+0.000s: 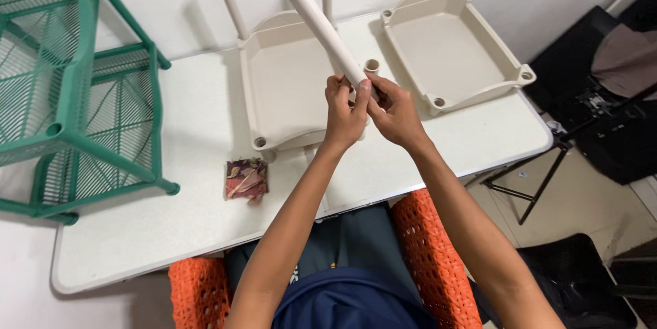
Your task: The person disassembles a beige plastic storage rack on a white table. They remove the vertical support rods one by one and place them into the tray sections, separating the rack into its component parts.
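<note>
Both hands, left hand (344, 106) and right hand (393, 111), together, gripping one cream tube (326, 32). Tube slanting up toward upper left, over the cream tray (284, 82).

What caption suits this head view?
Both hands hold a beige tube over a beige tray on a white table.

A smooth beige plastic tube (326, 32), round and hollow, was held tilted above the near beige plastic tray (284, 86), its lower end beside the tray's corner socket.
</note>
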